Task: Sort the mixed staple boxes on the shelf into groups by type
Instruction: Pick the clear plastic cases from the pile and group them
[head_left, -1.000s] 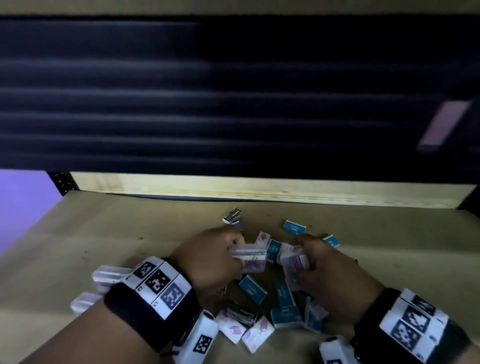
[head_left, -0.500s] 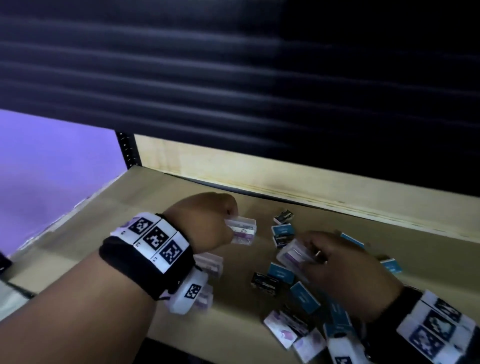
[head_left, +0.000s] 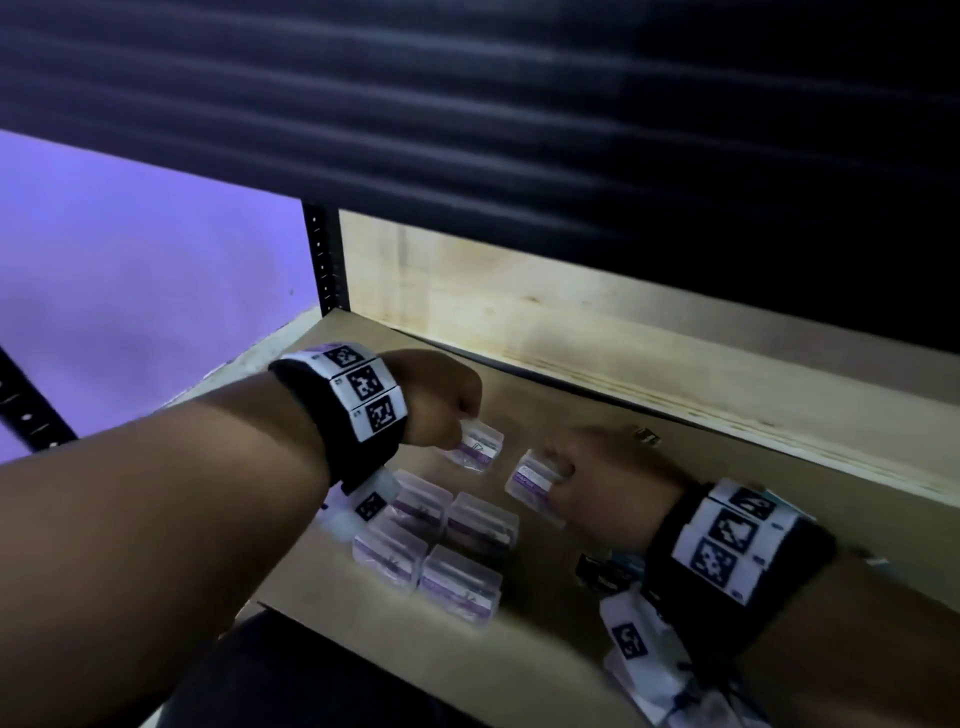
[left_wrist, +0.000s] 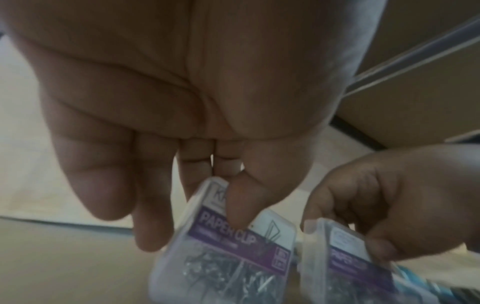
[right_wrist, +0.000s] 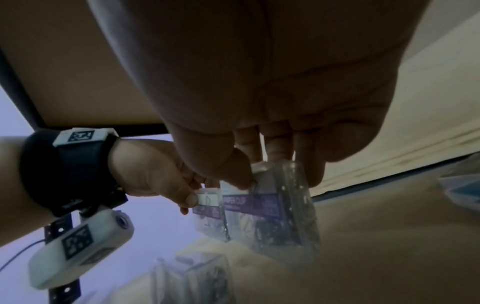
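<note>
Left hand (head_left: 441, 400) pinching a clear purple-labelled paper clip box (head_left: 478, 446), right hand (head_left: 608, 483) gripping another paper clip box (head_left: 535, 480), four matching boxes (head_left: 431, 545) grouped on the wooden shelf (head_left: 545, 660)

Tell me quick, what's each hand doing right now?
Left hand: pinching a clear paper-clip box.
Right hand: gripping another clear paper-clip box.
</note>
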